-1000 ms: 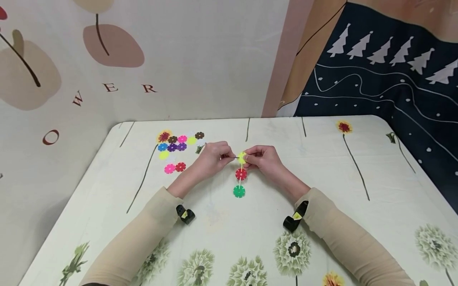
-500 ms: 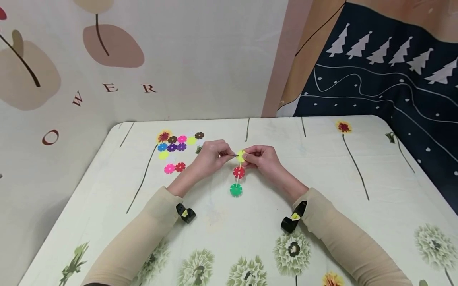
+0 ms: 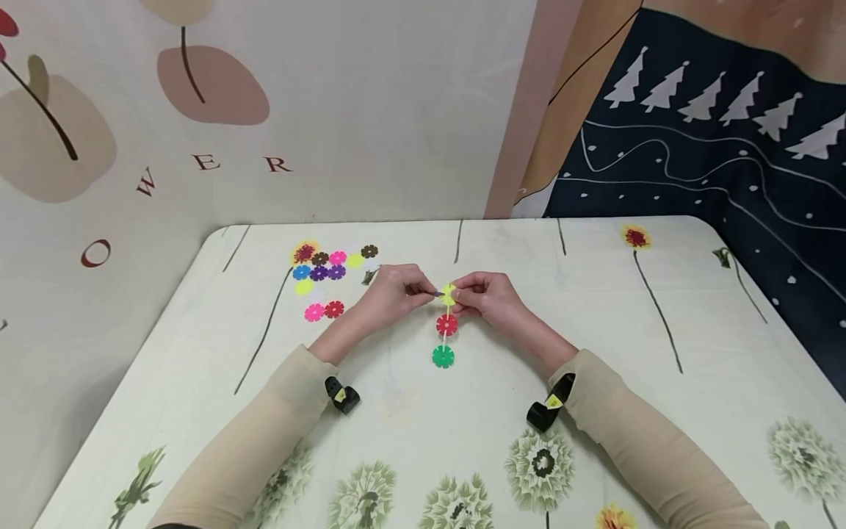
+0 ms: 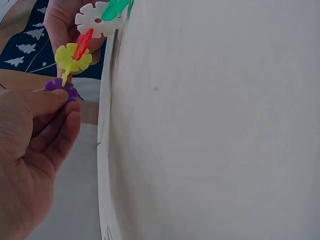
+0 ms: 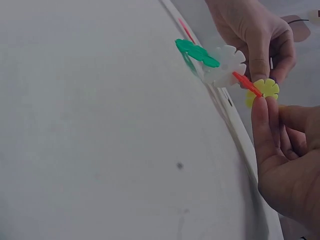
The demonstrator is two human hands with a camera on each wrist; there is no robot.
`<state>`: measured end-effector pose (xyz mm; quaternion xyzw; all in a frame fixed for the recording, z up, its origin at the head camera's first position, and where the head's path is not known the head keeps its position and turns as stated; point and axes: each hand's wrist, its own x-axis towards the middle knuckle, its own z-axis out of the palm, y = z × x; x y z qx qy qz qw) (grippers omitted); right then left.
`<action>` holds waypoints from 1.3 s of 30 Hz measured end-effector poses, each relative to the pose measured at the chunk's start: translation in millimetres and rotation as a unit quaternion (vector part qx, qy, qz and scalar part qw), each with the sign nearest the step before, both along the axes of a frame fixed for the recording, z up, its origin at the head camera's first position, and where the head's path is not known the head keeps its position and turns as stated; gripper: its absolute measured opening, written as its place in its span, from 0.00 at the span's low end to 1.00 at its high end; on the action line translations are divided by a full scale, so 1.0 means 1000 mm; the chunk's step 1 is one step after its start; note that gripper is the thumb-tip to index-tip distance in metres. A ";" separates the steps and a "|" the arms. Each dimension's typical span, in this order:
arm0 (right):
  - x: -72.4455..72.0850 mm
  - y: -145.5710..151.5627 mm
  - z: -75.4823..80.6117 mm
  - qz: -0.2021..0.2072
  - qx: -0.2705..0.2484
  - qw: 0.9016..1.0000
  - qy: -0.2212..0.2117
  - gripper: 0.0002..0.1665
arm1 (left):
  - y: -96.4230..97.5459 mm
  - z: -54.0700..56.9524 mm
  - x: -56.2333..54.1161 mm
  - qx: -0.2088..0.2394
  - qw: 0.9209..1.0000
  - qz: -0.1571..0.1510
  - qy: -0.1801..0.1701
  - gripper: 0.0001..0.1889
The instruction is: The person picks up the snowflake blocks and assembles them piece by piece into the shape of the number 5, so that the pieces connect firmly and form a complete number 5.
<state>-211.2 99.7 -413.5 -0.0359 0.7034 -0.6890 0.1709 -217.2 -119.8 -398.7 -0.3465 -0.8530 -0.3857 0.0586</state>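
Between finger and thumb my left hand (image 3: 396,294) pinches a purple snowflake disc (image 4: 71,91), edge-on in the head view. My right hand (image 3: 494,301) pinches the top yellow disc (image 3: 448,294) of a snowflake-disc chain. The purple disc meets this yellow disc at its edge; how deep their slots engage I cannot tell. From there the chain runs through another yellow disc (image 4: 73,57), a red disc (image 3: 446,325), a white disc (image 4: 97,20) and a green disc (image 3: 443,357) at its end. Fingers partly cover both pinched discs.
Several loose discs lie at the back left of the table (image 3: 396,455), among them a blue disc (image 3: 301,272), a brown disc (image 3: 369,251) and a pink disc (image 3: 314,313). A wall with printed cloth rises behind the table.
The hanging chain has swung slightly right since half a second ago. Both hands keep their pinch on the purple and yellow discs, shifting only a little.
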 end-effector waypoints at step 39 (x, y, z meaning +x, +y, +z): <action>0.003 -0.016 0.000 -0.009 0.103 0.977 0.187 0.16 | -0.001 0.000 0.003 0.083 0.976 0.102 -0.174 0.05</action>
